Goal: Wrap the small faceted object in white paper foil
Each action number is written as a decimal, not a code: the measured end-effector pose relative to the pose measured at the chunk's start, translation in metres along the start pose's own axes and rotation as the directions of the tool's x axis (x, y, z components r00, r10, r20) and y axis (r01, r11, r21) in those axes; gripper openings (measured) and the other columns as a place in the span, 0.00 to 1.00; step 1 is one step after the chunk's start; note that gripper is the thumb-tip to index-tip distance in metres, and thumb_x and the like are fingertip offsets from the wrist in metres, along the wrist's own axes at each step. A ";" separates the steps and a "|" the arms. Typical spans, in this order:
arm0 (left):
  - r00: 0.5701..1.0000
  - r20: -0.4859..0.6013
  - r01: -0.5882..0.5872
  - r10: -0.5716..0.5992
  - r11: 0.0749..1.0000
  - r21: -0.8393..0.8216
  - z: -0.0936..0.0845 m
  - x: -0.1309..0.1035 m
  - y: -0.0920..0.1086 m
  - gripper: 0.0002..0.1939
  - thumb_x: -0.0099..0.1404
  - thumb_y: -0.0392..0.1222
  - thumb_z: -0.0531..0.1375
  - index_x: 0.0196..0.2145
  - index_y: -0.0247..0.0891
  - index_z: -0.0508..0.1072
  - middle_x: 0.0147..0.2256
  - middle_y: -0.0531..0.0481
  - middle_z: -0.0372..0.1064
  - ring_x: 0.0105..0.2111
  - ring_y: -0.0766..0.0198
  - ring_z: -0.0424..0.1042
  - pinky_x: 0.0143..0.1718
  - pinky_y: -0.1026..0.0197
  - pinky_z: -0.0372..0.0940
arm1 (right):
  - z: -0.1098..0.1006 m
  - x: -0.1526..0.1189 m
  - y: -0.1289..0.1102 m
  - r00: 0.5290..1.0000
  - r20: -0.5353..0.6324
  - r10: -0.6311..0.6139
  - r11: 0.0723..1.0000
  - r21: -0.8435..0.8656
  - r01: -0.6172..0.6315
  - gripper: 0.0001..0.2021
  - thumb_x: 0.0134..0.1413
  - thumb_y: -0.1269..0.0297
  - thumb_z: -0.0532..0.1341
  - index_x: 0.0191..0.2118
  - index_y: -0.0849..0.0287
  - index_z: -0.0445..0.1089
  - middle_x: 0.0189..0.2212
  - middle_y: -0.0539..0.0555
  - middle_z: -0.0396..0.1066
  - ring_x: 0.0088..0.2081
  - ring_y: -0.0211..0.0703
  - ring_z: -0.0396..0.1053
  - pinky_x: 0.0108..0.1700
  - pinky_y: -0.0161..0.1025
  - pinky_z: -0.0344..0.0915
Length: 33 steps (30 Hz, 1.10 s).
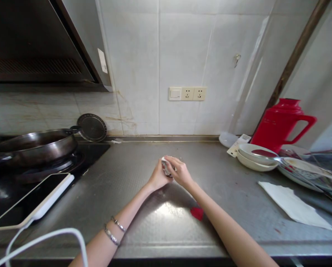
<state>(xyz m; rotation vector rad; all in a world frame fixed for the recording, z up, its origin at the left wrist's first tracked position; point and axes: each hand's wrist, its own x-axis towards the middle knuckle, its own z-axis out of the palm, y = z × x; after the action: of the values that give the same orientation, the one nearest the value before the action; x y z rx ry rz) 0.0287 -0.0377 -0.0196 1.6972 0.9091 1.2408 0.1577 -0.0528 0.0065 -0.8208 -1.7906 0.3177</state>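
Note:
Above the middle of the steel counter (132, 163), both hands are closed around one small object (166, 169). It looks silvery and dark, with a bit of white at its top; the fingers cover most of it, so its kind cannot be made out. My left hand (158, 176) wraps it from the left and below. From the right, my right hand (181, 171) curls over it, fingers reaching across the top. Close to my right forearm lies a small crumpled red piece (196, 213) on the metal.
On the left, a pan (35, 146) sits on the black stove, with a phone (29, 200) and its white cable (57, 231) in front. At right are stacked bowls (256, 157), plates (307, 170), a red thermos jug (279, 124) and a white paper sheet (294, 204).

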 end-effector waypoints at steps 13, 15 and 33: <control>0.990 -0.005 -0.141 0.142 0.989 0.036 0.000 0.002 0.005 0.34 0.43 0.30 0.66 0.49 0.38 0.60 0.44 0.46 0.68 0.41 0.59 0.70 0.41 0.59 0.65 | -0.003 0.000 -0.009 0.989 0.059 -0.136 0.991 -0.003 0.137 0.15 0.60 0.61 0.53 0.48 0.52 0.73 0.48 0.54 0.73 0.53 0.46 0.68 0.59 0.49 0.59; 0.996 0.001 -0.092 0.092 0.994 0.056 0.000 0.001 0.007 0.35 0.42 0.29 0.65 0.49 0.38 0.60 0.40 0.49 0.69 0.37 0.62 0.70 0.36 0.61 0.65 | -0.003 0.002 -0.005 0.996 0.029 -0.079 0.997 0.004 0.079 0.16 0.61 0.59 0.52 0.47 0.52 0.73 0.47 0.55 0.74 0.52 0.47 0.69 0.58 0.49 0.60; 0.996 -0.092 0.017 -0.009 0.997 0.081 -0.001 0.002 0.011 0.40 0.37 0.26 0.65 0.50 0.38 0.59 0.36 0.52 0.68 0.30 0.67 0.68 0.31 0.65 0.62 | 0.000 0.004 -0.004 0.977 -0.158 0.142 0.985 0.115 -0.125 0.12 0.58 0.58 0.57 0.40 0.51 0.77 0.41 0.53 0.77 0.46 0.52 0.73 0.49 0.49 0.68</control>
<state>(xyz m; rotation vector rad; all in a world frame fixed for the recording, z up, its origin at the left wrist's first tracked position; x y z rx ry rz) 0.0286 -0.0402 -0.0091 1.7065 1.0368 1.2972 0.1553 -0.0530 0.0115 -0.8693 -1.5542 0.4156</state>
